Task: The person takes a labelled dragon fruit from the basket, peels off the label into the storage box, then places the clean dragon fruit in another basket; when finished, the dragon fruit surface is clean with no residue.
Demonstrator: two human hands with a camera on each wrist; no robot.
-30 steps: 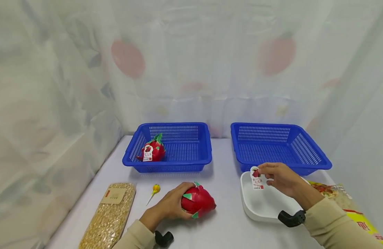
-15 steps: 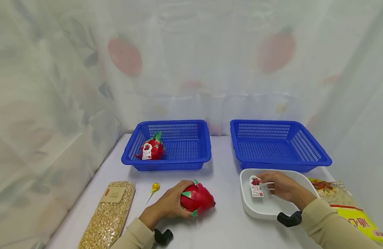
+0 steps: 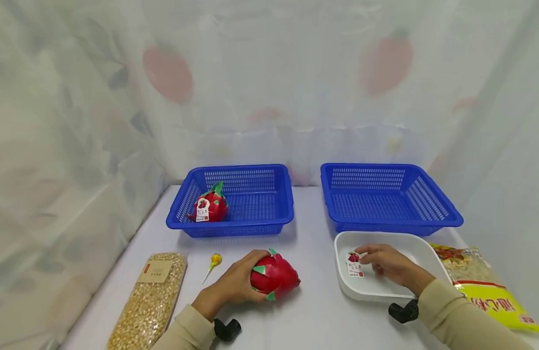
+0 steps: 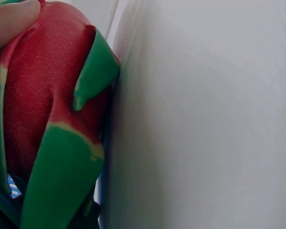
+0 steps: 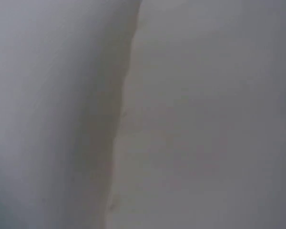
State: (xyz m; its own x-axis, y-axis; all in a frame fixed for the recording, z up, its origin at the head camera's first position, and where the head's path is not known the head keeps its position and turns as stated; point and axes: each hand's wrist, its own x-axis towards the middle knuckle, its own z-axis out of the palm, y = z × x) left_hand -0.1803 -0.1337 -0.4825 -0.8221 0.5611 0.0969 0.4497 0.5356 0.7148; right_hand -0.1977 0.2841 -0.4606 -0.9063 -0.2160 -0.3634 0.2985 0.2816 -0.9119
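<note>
My left hand (image 3: 236,284) grips a red dragon fruit (image 3: 276,277) with green scales on the table, fingers round its left end. In the left wrist view the dragon fruit (image 4: 47,95) fills the left side, with a fingertip (image 4: 14,21) on its top. My right hand (image 3: 385,262) reaches into a white tray (image 3: 348,291). A small white label (image 3: 355,268) printed with a dragon fruit lies low in the tray's left part. My index finger and thumb stand apart right at the label's upper edge. The right wrist view shows only blurred pale surfaces.
A blue basket (image 3: 230,228) at the back left holds another dragon fruit (image 3: 217,209) bearing a similar label. A second blue basket (image 3: 392,226) stands behind the tray. A lollipop (image 3: 214,261) and a bag of grains (image 3: 147,306) lie at left, a yellow food packet (image 3: 484,291) at right.
My right hand has lowered the label into the white tray, and its finger and thumb have parted beside it. My left hand keeps its grip on the dragon fruit.
</note>
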